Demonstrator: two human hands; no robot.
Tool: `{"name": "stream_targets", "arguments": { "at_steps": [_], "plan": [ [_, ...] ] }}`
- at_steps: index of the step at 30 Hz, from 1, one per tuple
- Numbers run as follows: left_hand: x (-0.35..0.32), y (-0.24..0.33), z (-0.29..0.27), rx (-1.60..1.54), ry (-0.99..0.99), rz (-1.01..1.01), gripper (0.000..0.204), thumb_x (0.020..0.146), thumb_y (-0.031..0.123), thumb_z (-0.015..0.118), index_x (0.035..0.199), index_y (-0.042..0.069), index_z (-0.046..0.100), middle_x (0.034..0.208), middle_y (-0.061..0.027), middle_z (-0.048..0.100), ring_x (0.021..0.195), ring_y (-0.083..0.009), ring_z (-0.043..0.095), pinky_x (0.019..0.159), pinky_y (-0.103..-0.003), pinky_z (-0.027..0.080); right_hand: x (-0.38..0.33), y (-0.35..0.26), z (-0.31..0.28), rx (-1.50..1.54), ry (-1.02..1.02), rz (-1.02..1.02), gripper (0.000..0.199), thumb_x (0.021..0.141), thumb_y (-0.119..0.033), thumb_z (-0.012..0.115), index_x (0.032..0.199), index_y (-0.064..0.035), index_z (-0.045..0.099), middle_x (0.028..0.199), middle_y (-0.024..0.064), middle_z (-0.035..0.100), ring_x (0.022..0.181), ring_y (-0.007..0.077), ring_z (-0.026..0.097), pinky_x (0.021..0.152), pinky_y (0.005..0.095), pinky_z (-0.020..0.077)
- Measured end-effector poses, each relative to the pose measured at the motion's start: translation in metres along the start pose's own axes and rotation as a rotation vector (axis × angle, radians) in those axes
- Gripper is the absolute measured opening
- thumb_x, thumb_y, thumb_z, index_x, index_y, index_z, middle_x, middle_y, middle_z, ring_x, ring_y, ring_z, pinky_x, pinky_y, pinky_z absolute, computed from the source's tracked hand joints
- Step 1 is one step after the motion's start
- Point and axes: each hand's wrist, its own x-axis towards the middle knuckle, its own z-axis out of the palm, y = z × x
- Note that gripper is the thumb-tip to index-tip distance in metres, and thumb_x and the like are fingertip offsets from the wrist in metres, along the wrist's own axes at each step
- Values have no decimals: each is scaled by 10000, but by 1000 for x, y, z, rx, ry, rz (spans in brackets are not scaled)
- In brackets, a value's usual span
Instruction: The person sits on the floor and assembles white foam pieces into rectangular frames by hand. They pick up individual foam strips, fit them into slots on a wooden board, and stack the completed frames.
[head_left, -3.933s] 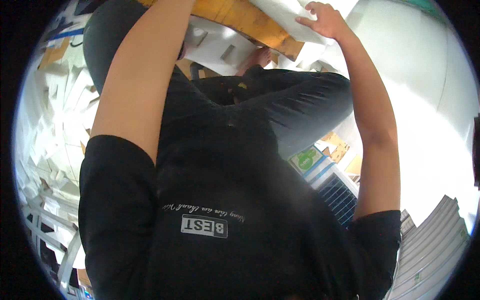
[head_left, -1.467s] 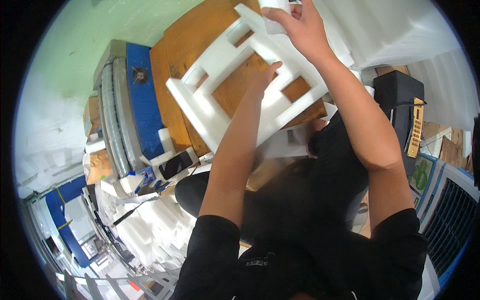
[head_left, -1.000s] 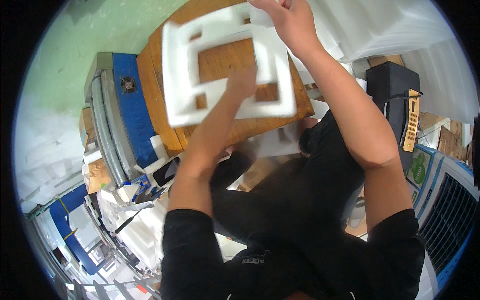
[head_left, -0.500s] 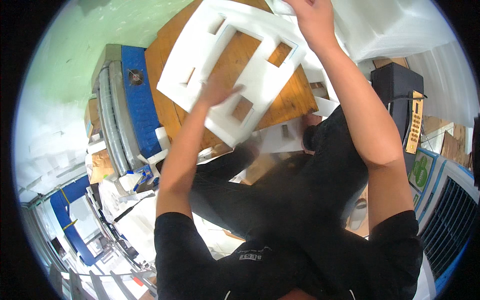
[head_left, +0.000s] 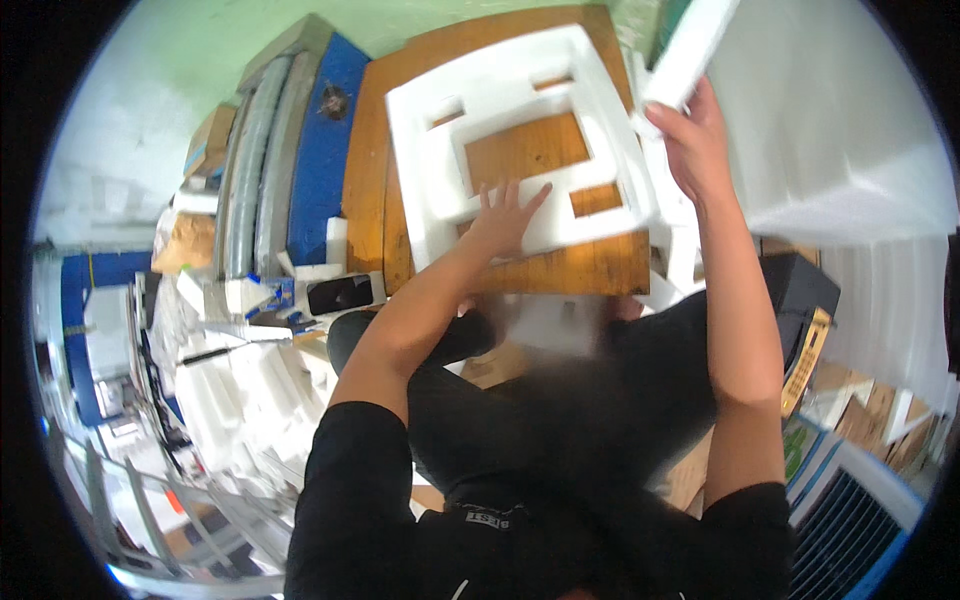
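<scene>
Flanking foam frame (head_left: 500, 105): phone (head_left: 338, 294); black box (head_left: 793, 288)

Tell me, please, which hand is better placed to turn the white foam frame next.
Probably the left hand: it is spread over the foam frame, while the right hand is occupied holding a white foam strip.

L hand (head_left: 500, 226) palm down, splayed; R hand (head_left: 698, 145) higher, curled in grip; L forearm (head_left: 425, 310) angled inwd.

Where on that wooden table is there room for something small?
Bare wood shows in the large opening of the white foam frame, beyond the left hand, and on the wooden table between frame and blue panel. Lower left is crowded with a dark phone and white foam pieces.
</scene>
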Motion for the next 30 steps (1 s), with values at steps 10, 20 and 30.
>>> {"name": "stream_targets", "arguments": {
  "at_steps": [10, 20, 30],
  "plan": [
    [-51, -56, -5, -195, 112, -10, 1300, 672, 531, 917, 1675, 204, 158, 1708, -263, 114, 1579, -435, 146, 1239, -644, 203, -27, 42, 45, -439, -261, 118, 847, 874, -207, 774, 1577, 8, 353, 1480, 183, 519, 1374, 282, 492, 1185, 390, 363],
    [-87, -60, -26, -2340, 364, 51, 695, 984, 431, 684, 1517, 60, 434, 1392, -125, 569, 1225, -259, 599, 1028, -423, 506, -66, 60, 183, -1111, -813, -148, 792, 904, -108, 722, 1611, -99, 364, 1250, 296, 673, 1125, 452, 681, 957, 457, 541],
    [-104, -179, -48, -2669, 1327, -192, 587, 901, 434, 671, 1351, 103, 491, 1359, -97, 483, 1383, -290, 381, 1185, -485, 278, 25, 120, 391, -1194, -1178, -450, 885, 836, 15, 701, 1623, -222, 375, 1093, 255, 703, 954, 443, 684, 861, 418, 544]
  ]
}}
